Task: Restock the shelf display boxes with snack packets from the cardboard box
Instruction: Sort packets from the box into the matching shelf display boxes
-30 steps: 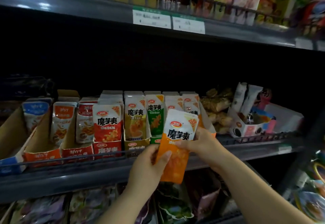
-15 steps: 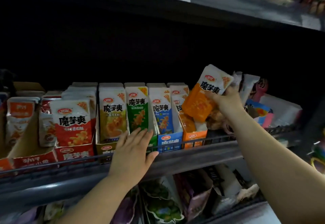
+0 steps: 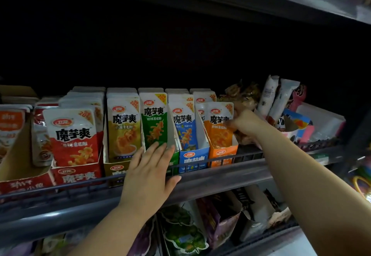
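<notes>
We log the right hand point(image 3: 244, 124) reaching onto the shelf, fingers curled onto the right edge of the orange packet point(image 3: 217, 130) and pinching it. The grip is slightly blurred, so we cannot tell the exact thumb position. The orange packet stands upright at the front of the orange display box point(image 3: 222, 153), its lower part inside the box and its white top above the box wall. More packets of the same kind sit behind it.

The left hand point(image 3: 149, 172) holds nothing. Its fingers are straight and close together, with the thumb out to the side. The fingertips touch the bottom of the green packet point(image 3: 153, 123), and the palm lies over the front of that box and the wire rail point(image 3: 251, 156).

Left to right along the row we note the red packet point(image 3: 73, 135), the yellow packet point(image 3: 123, 129), the green packet, the blue display box point(image 3: 193, 159) with its packets, then the orange box. All of them stand upright, side by side, behind the rail. To the right of the orange box are loose mixed snacks point(image 3: 281, 103). The lower shelf point(image 3: 220, 213) holds other bags.
</notes>
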The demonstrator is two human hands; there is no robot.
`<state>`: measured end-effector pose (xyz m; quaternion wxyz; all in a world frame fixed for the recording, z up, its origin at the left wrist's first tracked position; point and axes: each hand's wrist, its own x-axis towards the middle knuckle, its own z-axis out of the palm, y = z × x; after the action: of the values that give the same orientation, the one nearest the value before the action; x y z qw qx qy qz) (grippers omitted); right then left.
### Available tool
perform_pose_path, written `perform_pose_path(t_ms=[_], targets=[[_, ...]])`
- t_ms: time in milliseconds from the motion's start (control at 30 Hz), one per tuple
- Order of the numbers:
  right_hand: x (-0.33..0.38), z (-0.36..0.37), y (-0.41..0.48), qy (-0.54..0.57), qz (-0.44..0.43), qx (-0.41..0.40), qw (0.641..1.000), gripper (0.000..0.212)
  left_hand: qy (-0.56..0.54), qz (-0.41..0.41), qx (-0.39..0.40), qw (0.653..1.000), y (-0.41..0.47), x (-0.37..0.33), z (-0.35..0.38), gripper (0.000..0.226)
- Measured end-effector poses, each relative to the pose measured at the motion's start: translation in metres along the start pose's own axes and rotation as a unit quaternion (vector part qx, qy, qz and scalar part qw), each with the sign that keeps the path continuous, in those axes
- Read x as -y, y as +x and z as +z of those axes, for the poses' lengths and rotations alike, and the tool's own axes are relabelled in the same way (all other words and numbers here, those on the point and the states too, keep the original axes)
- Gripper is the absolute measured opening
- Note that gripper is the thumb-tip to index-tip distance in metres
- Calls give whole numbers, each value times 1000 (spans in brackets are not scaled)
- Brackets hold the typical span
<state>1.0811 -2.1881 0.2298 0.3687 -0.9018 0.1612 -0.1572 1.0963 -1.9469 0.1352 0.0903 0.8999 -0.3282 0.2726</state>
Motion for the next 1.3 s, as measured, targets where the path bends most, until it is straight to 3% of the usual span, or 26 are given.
perform_pose_path(t_ms=[233, 367, 433, 633, 933, 1067, 1133, 1300], targets=[[4, 18, 23, -129, -89, 0, 988, 62, 4, 7, -26, 1000, 0, 2, 4, 61], [9, 18, 28, -292, -134, -32, 946, 63, -1, 10, -43, 999, -1, 3, 7, 59], [18, 16, 32, -343, -131, -33, 930, 61, -5, 10, -50, 999, -1, 2, 9, 59], [33, 21, 46, -375, -81, 4, 923, 69, -21, 11, -67, 997, 0, 3, 13, 60], [36, 24, 48, -516, -60, 43, 853, 70, -30, 17, -88, 996, -1, 4, 17, 59], [42, 23, 47, -498, -54, 42, 865, 62, -18, 26, -104, 994, -1, 4, 18, 62], [44, 20, 47, -482, -56, 35, 874, 55, -13, 27, -105, 994, 0, 4, 19, 75], [43, 13, 45, -429, -51, -18, 902, 53, -13, 21, -103, 994, -1, 4, 18, 80]])
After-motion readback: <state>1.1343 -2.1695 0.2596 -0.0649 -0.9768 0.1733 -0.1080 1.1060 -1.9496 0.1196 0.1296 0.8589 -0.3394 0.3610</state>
